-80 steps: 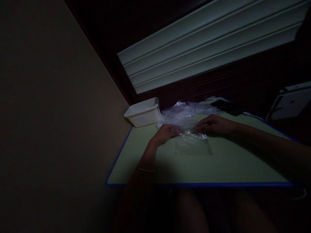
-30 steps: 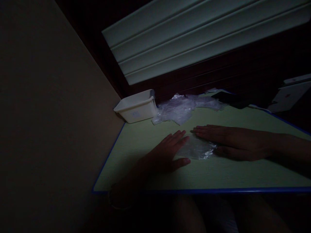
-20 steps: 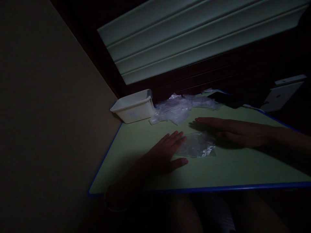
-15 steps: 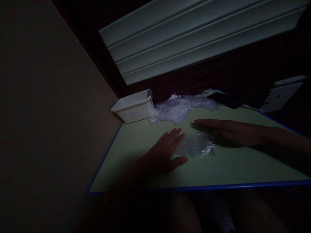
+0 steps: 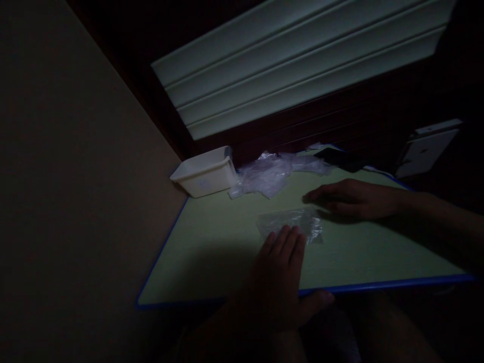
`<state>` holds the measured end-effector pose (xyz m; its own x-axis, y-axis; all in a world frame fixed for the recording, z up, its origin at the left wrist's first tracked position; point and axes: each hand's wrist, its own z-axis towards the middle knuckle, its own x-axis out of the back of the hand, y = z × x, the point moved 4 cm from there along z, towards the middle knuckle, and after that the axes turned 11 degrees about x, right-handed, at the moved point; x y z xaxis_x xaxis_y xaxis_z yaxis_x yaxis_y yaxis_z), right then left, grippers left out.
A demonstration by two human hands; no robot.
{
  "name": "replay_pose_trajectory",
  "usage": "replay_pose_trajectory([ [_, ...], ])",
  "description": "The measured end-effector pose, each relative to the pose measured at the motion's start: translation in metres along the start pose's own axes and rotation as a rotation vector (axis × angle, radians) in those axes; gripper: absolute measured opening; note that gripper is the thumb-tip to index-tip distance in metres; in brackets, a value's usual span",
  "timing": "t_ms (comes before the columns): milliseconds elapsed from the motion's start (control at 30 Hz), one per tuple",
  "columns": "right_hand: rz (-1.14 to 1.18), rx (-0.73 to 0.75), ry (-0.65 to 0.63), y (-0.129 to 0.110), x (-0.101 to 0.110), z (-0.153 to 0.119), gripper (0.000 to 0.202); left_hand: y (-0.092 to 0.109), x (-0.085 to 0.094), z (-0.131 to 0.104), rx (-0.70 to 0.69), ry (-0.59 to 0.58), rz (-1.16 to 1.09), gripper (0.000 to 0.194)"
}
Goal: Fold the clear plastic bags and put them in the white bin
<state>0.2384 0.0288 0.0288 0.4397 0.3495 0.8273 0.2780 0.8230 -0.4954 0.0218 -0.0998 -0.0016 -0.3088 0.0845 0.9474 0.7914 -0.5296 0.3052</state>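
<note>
A clear plastic bag [image 5: 287, 219] lies flat on the pale green table [image 5: 212, 232], with crinkled highlights at its right end. My left hand [image 5: 280, 272] is open with fingers stretched out, its fingertips over the bag's near edge; whether they press on it I cannot tell. To the right of the bag is my right hand [image 5: 351, 198], open and slightly bent, thumb and forefinger apart. Its fingertips reach just past the bag's far right corner, and nothing shows in its grasp.
Beyond the bag, several more clear plastic bags [image 5: 264, 174] lie in a loose heap. A white plastic bin [image 5: 206, 181] stands at the back left by the wall. A dark flat item [image 5: 344, 159] and a pale tablet-like device [image 5: 427, 154] are at the back right.
My left hand has drawn back toward the table's near edge, uncovering the bag's left end. My right hand's fingers have bent a little. The view has shifted slightly.
</note>
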Motion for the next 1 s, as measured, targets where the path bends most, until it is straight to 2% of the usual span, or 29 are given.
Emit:
replay_pose_trajectory([
  [133,0.023,0.039,-0.029,-0.001,0.001,-0.002,0.041,-0.001,0.000,0.001,0.001,0.010,0.003,0.093],
  [267,-0.009,0.050,-0.080,-0.004,-0.002,-0.009,0.044,0.000,0.001,0.000,-0.005,0.018,0.007,0.094],
  [567,-0.110,0.086,-0.046,-0.004,-0.018,-0.025,0.050,0.007,0.009,0.004,0.053,0.040,0.005,0.092],
  [800,-0.147,0.118,-0.036,-0.004,-0.019,-0.026,0.051,0.015,0.015,0.027,0.073,0.150,0.062,0.080],
  [1000,-0.184,0.154,-0.048,-0.008,-0.021,-0.025,0.052,0.014,0.006,0.025,0.079,0.211,0.104,0.076],
])
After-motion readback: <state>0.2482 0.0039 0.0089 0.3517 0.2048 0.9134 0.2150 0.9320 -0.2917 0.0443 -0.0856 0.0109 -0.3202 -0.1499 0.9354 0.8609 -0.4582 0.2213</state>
